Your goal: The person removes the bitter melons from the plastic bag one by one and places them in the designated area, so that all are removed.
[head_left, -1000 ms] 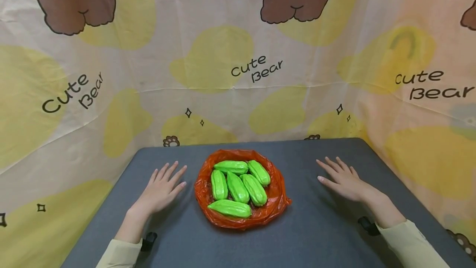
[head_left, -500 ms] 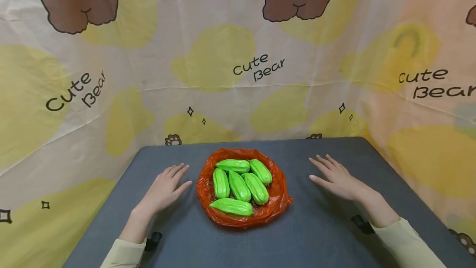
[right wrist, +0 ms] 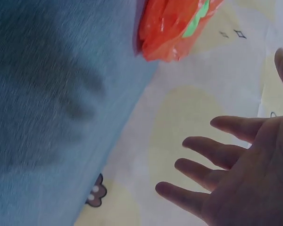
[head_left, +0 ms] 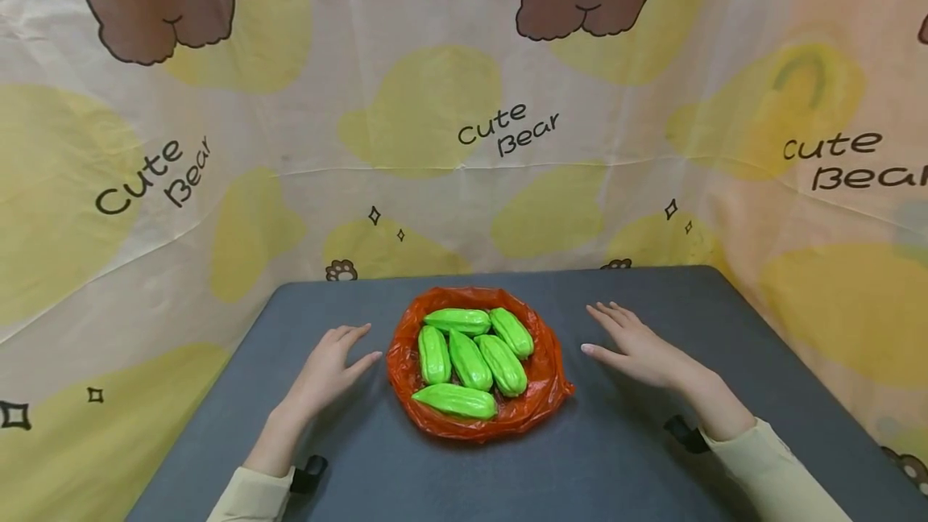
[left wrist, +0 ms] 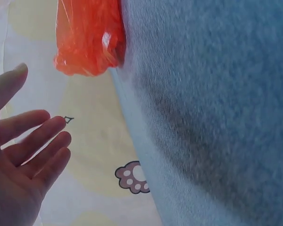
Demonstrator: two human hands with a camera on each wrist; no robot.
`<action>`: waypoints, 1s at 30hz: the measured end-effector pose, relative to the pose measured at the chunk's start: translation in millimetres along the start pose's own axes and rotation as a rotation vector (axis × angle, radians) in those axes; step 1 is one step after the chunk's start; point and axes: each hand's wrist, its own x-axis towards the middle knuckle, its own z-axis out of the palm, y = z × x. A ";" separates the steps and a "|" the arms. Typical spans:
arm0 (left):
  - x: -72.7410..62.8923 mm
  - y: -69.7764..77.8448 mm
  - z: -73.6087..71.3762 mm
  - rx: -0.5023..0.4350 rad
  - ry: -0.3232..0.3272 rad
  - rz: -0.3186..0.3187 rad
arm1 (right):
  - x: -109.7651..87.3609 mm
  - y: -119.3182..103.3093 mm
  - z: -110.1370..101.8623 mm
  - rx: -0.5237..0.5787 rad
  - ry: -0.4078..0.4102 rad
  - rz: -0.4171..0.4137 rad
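Note:
A round container wrapped in a red plastic bag (head_left: pixel 545 405) stands mid-table in the head view, its crumpled rim folded outward. Several bright green, ridged, pointed vegetables (head_left: pixel 470 361), which look like toy carambolas or gourds, lie inside it. My left hand (head_left: pixel 324 373) hovers just left of the red rim, fingers extended and thumb apart, holding nothing. On the other side my right hand (head_left: pixel 638 351) is held in the air, fingers spread toward the container, also holding nothing. Both wrist views show the red plastic (left wrist: pixel 89 37) beyond the fingertips, with a gap between.
The grey cloth-covered table (head_left: pixel 478 482) reaches back to a hanging fabric backdrop (head_left: pixel 406 119) printed with bears, yellow patches and "Cute Bear" lettering. Dark wrist-camera mounts (head_left: pixel 310 475) sit under both wrists, by pale sleeves (head_left: pixel 254 496).
Both hands have moved inward toward the red container, the right one further. The left fingers have drawn closer together. The container and green vegetables stay in place; the head view has shifted slightly.

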 end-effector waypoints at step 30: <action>0.9 17.8 11.1 -0.476 -0.068 -0.401 | 18.4 -56.0 34.9 0.110 0.190 -0.042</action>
